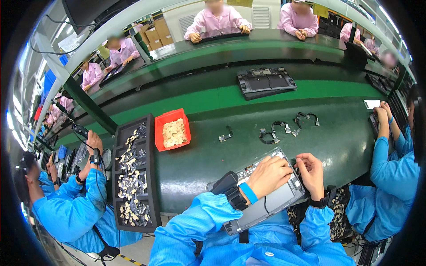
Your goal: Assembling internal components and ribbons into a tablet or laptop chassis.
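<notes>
An opened tablet casing [280,193] lies tilted in front of me, its lower part over the bench's near edge and a dark cable running across its grey inside. Over its upper part is my left hand [269,177], fingers bent and close together, the tips at the casing's right edge; what they pinch is hidden. Just off that same edge, my right hand [312,177] has thumb and forefinger brought together around something small and dark that I cannot make out. Beyond the casing lie several small black flex cables [280,127] and a lone flex cable [226,134].
To the left stand a red bin [187,142] of beige pieces and a black compartment tray [153,186] of small parts. Stacked tablet casings [267,82] sit on the green strip ahead. Co-workers in blue flank me; a white card [372,104] lies far right.
</notes>
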The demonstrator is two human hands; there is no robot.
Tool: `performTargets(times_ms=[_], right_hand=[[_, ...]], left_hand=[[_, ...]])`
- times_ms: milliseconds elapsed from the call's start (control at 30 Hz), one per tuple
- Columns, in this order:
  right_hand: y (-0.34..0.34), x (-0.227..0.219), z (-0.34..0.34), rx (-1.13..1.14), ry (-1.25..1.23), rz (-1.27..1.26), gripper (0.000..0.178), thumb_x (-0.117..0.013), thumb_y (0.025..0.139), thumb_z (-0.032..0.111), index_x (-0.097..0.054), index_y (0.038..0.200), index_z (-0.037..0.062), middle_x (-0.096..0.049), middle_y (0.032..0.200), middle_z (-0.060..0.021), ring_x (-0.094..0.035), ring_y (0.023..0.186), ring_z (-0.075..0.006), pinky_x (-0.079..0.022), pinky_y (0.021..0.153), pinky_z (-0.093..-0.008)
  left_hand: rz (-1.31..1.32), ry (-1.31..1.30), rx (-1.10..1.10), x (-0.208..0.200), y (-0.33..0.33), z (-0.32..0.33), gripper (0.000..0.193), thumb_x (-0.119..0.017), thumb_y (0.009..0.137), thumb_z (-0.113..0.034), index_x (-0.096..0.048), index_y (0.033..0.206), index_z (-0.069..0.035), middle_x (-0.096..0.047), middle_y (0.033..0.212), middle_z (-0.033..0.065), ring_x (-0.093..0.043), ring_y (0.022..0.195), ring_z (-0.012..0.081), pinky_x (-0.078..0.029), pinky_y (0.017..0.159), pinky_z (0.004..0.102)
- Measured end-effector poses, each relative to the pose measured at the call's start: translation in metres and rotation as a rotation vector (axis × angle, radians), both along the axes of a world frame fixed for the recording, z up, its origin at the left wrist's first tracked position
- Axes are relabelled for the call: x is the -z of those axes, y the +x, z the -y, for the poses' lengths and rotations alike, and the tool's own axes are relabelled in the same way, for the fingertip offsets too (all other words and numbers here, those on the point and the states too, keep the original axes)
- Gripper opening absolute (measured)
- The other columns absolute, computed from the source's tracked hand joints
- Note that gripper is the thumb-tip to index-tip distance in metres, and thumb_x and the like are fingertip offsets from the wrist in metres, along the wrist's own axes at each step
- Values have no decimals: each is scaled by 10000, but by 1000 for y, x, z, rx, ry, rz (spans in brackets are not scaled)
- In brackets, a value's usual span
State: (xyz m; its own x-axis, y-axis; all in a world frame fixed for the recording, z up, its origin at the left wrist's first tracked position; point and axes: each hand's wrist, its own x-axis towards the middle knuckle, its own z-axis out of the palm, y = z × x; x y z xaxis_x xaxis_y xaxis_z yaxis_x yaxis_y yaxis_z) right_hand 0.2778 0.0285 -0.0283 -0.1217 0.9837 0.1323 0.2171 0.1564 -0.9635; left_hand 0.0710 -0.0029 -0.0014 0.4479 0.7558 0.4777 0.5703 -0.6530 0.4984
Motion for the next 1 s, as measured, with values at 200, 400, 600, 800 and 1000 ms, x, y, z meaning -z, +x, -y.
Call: performTargets(times_ms=[200, 400, 600, 800, 1000], right_hand=[[0, -2, 1, 10, -14, 5, 123, -660, 994, 79, -676, 1077, -11, -713, 825, -33, -656, 740, -64, -473, 623, -207], [1, -2, 1, 6, 1, 4, 129, -646, 998, 79, -669, 1080, -19, -711, 845, -34, -664, 758, -72, -486, 639, -211], [1, 1, -1, 13, 4, 15, 130, -644, 996, 75, -676, 1084, -15, -710, 807, -28, -647, 720, -49, -469, 607, -194], [0, -2, 1, 12, -10, 30, 132, -643, 992, 72, -678, 1086, -13, -710, 802, -25, -637, 704, -41, -459, 594, -190], [2, 1, 0, 18, 17, 26, 130, -640, 993, 73, -678, 1085, -11, -709, 804, -22, -635, 703, -37, -455, 592, -187]], left_hand=[[-49, 36, -9, -3, 0, 1, 173, -721, 893, -264, -763, 967, -113, -718, 958, 18, -650, 928, 217, -474, 794, 378], [-58, 80, -13, -6, 0, 0, 157, -730, 888, -272, -767, 929, -125, -717, 945, -9, -651, 914, 197, -472, 754, 361], [-53, 86, 3, -6, -1, -1, 139, -735, 883, -271, -769, 918, -140, -708, 942, -19, -648, 915, 184, -469, 746, 355], [-49, 88, -2, -6, -1, 1, 136, -734, 882, -276, -770, 919, -150, -703, 948, -25, -646, 918, 173, -469, 750, 349], [-55, 90, 7, -5, 0, 1, 146, -732, 883, -276, -768, 928, -142, -708, 956, -24, -644, 932, 172, -472, 762, 348]])
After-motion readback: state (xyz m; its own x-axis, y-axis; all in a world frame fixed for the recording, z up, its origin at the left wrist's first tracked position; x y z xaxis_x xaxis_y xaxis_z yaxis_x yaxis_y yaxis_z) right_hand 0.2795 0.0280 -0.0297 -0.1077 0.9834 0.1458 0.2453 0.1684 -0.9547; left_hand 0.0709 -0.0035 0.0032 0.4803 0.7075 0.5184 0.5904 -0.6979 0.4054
